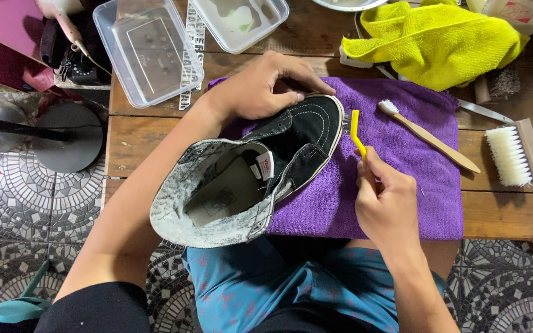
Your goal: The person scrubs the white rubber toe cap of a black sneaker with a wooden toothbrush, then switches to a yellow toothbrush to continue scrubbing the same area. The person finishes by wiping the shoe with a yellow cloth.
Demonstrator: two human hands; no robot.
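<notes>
One black canvas high-top shoe (279, 160), three brushes.
The left hand (260, 89) is gripping the shoe's toe on the purple towel (414, 185); the right hand (387, 203) is pinching a yellow plastic brush (356, 132) (a bamboo toothbrush (430, 137) and a white-bristled scrub brush (516, 154) are lying alongside).

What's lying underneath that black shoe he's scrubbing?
The black shoe rests on a purple cloth spread over the wooden table. Its heel end juts past the table edge, above the person's lap. The cloth directly under the sole is hidden.
</notes>
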